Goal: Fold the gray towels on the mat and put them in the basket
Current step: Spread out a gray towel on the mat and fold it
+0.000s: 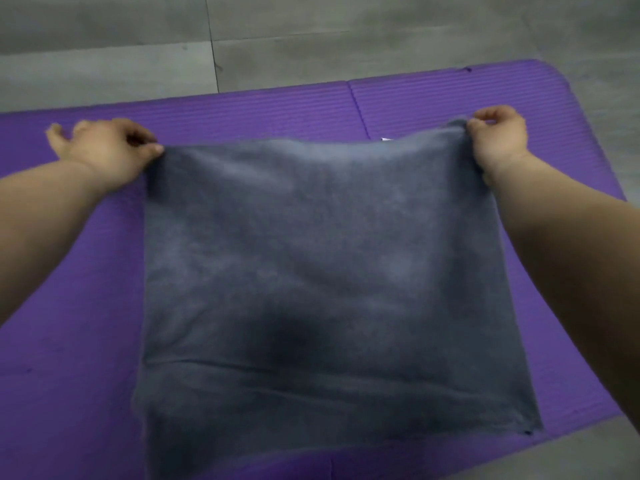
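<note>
— Gray towel, one item, head view: where does it lie, and who holds it?

— Spread over the purple mat, near edge toward the person, far edge lifted a little off the mat. The left hand pinches the far left corner; the right hand pinches the far right corner. Each grip is closed on cloth, thumb against fingertips.

— Step in hand?

— By judgement, the first fold: the far edge is to be carried toward the near edge, or the cloth laid flat before that. Basket: not in view.

— How is it done well?

— Keep both corners level and the far edge taut between the hands, so that the slight sag in the middle does not become a crease. Bring the two corners down together onto the near corners, matching edge to edge, then smooth outward from the centre. The near right corner sits close to the mat's edge and the gray floor; the fold should land on the mat, not the floor.

— Appearance of the item?

— Roughly square, slate gray, soft nap with paler mottled patches. One faint crease runs across the near third. A dark shadow falls near the centre. A small white tag shows behind the far edge. The picture is somewhat blurred; finer weave cannot be told.
</note>
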`<action>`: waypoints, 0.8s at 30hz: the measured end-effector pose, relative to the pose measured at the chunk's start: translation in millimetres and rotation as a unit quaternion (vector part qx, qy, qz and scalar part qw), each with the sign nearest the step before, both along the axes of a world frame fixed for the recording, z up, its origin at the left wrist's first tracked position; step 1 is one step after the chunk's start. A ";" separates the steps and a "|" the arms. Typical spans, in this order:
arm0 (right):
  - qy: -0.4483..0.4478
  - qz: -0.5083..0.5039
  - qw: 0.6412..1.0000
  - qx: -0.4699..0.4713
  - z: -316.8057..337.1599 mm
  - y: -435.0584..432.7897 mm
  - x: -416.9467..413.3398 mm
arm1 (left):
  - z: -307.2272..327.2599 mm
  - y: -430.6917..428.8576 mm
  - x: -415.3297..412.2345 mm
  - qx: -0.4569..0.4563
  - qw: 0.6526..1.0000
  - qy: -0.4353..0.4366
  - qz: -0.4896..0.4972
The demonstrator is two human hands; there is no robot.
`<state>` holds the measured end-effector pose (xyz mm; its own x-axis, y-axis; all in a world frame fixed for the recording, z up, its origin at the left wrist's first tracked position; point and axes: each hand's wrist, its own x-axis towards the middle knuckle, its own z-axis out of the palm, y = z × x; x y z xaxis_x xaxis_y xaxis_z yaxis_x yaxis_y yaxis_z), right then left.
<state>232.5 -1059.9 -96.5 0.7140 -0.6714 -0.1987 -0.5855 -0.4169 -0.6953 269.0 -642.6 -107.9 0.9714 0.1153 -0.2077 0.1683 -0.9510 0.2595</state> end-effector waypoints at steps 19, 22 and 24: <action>0.131 0.088 0.986 -0.057 -1.2 10.4 -70.5 | -19.1 -13.8 -79.5 0.014 0.994 0.054 -0.098; 0.139 0.107 0.983 -0.049 -0.6 21.7 -46.6 | -34.9 -21.3 -88.9 0.004 0.991 0.096 -0.096; 0.145 0.093 0.984 -0.039 -4.7 26.3 -34.3 | -40.0 -18.3 -86.1 0.008 0.990 0.103 -0.096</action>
